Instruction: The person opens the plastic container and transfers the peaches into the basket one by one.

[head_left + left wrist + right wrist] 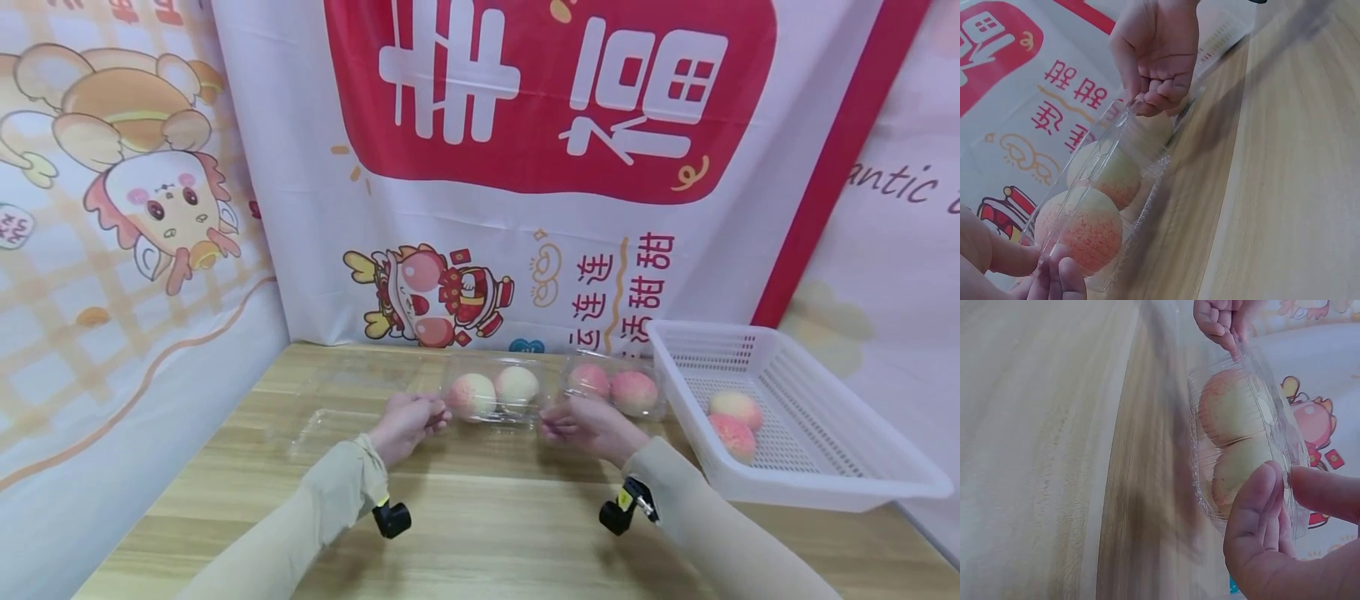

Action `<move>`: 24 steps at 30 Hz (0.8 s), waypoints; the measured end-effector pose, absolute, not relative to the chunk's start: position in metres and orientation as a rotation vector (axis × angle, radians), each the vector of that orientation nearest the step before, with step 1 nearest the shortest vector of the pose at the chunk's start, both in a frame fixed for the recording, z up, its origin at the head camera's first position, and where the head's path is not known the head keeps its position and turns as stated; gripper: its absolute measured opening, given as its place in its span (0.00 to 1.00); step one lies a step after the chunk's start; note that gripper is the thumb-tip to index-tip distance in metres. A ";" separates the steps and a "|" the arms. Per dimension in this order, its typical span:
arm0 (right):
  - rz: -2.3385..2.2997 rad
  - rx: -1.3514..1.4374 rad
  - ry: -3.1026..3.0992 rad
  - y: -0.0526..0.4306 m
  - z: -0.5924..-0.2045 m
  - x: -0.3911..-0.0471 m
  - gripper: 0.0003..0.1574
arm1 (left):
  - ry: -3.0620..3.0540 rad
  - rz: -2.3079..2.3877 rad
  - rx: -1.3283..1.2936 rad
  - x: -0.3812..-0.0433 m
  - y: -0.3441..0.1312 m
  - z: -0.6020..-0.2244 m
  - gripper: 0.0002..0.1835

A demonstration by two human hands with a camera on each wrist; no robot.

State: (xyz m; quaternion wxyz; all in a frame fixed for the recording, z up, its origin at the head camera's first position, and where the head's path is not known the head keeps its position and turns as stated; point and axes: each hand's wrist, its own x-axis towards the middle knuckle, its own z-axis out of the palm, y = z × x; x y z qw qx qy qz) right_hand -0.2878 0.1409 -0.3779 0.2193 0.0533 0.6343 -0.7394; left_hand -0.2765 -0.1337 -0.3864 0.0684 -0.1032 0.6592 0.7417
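A clear plastic clamshell box (491, 414) with two cream-and-pink peaches inside sits at the middle of the table's back. In the left wrist view one peach (1082, 231) lies nearer and the other peach (1110, 172) behind it, both seen through the plastic. My left hand (408, 425) pinches the rim at the box's left end between thumb and fingers. At the right end my right hand (592, 427) pinches the same rim; the right wrist view shows its thumb and fingertips (1266, 478) on either side of the plastic edge.
Right of this box stands another clear box (637, 392) with two pinker peaches. A white plastic basket (817, 479) at the right holds two peaches (732, 437). An open clear box (330, 425) lies at the left on the wooden table (480, 533). Printed cloth hangs behind.
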 end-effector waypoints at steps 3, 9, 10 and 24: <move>-2.069 0.160 1.723 0.145 -0.375 -0.281 0.13 | 1.984 2.215 -0.269 -0.269 -0.136 -0.382 0.13; -2.073 0.095 1.711 0.152 -0.374 -0.265 0.13 | 1.971 2.187 -0.244 -0.252 -0.139 -0.377 0.13; -2.067 0.079 1.716 0.153 -0.375 -0.262 0.11 | 1.968 2.185 -0.240 -0.250 -0.139 -0.376 0.13; -1.993 -0.040 1.749 0.165 -0.375 -0.234 0.08 | 1.993 2.147 -0.125 -0.220 -0.140 -0.374 0.12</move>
